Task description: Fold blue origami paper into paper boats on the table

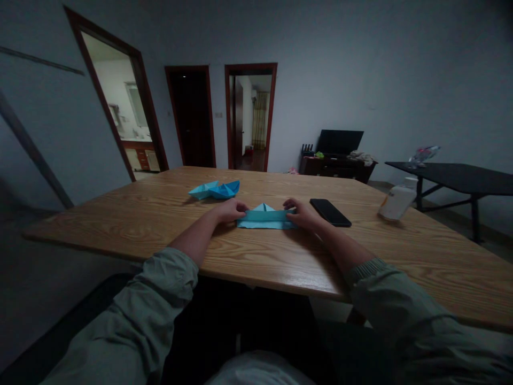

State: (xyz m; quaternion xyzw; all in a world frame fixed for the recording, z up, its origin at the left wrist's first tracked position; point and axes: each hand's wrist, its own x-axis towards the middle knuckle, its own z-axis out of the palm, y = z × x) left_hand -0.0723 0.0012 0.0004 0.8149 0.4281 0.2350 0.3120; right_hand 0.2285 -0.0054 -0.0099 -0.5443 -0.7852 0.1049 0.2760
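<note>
A light blue folded paper (266, 216) lies on the wooden table in front of me, with a small triangular peak rising at its middle and a flat strip along its near edge. My left hand (230, 210) grips its left end between thumb and fingers. At the right end, my right hand (300, 213) holds the paper, its fingers curled and the thumb at the edge. Beyond my left hand sit two folded paper boats side by side, a light blue boat (202, 190) and a darker blue boat (225, 190), touching or overlapping.
On the wooden table (160, 214), a black phone (329, 212) lies right of my right hand. Farther right stands a whitish bottle (398, 200). A black table (452, 176) is beyond the right edge, and a television (340, 142) stands on a cabinet at the back wall.
</note>
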